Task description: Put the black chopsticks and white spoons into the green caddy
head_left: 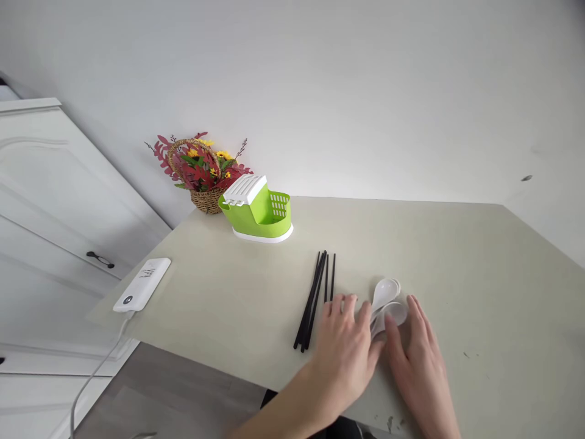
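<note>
Several white spoons [384,292] lie bunched near the front of the table, bowls pointing away from me. My right hand [419,360] is at their right side, with its thumb against the nearest bowl and its fingers around the far edge. On the left of the bunch, my left hand [343,341] reaches over the table, fingers bent and apart, index finger and thumb beside the spoon handles. That hand partly hides the handles. Several black chopsticks [313,299] lie just left of it, and it covers the lower ends of some of them.
A green and white utensil holder [262,216] stands at the back, beside a wicker basket of artificial flowers [205,198]. A white power bank [144,283] with a cable [103,360] rests at the left edge. White cabinets [55,225] stand left of the table [434,238]; a wall is behind.
</note>
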Demonstrator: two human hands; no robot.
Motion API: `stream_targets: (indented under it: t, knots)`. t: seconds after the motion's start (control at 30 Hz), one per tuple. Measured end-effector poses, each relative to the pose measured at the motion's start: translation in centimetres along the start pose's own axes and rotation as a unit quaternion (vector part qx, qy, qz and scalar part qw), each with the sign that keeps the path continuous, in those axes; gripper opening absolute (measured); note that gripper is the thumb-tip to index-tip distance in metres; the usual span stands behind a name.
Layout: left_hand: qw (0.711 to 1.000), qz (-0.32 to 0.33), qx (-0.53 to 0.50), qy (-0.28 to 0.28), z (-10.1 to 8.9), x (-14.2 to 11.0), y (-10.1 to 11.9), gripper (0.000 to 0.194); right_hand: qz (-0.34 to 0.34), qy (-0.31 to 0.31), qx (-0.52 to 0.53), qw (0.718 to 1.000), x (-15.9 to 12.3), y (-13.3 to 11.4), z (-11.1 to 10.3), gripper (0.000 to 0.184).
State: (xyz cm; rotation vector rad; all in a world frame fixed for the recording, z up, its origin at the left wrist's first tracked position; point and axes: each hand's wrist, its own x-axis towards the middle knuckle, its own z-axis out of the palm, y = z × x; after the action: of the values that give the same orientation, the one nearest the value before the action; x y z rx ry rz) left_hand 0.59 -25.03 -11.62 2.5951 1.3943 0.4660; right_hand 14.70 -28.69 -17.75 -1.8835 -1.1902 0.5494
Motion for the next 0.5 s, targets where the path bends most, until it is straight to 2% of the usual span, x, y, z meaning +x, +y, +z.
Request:
stream_targets:
  t: [0.07, 0.13, 0.2, 0.27, 0.3, 0.37, 0.4, 0.5]
  knots:
    - [0.998, -0.002, -0.024, 0.055, -2.5, 1.0, -2.2, 0.047, 0.001, -0.001, -0.016, 1.0, -0.5, 1.2, -0.7, 0.077]
    - [0.985, -0.033, -0.01, 0.171, -5.7, 2.5, -5.4, 0.041, -0.006, -0.002, -0.04, 0.999, -1.1, 2.2, -1.3, 0.076]
    - [0.951, -0.072, 0.031, 0.297, -9.0, 4.2, -9.5, 0.035, -0.011, -0.002, -0.057, 0.998, -1.6, 2.6, -1.8, 0.075]
    - [0.91, -0.103, 0.077, 0.394, -11.9, 5.8, -14.0, 0.035, -0.003, 0.002, -0.067, 0.998, -2.0, 2.1, -1.9, 0.072]
    - [0.895, -0.114, 0.094, 0.422, -13.0, 6.4, -16.2, 0.037, 0.002, 0.005, -0.069, 0.998, -2.1, 1.7, -1.9, 0.071]
    - [0.879, -0.131, 0.112, 0.444, -14.5, 7.5, -20.0, 0.042, 0.005, 0.011, -0.07, 0.997, -2.3, 0.8, -1.8, 0.069]
    - [0.882, -0.131, 0.116, 0.438, -14.8, 7.9, -21.5, 0.045, 0.002, 0.014, -0.07, 0.997, -2.4, 0.5, -1.7, 0.069]
    - [0.912, -0.102, 0.104, 0.383, -14.1, 8.9, -24.1, 0.047, -0.004, 0.028, -0.071, 0.997, -2.4, 0.2, -1.4, 0.07]
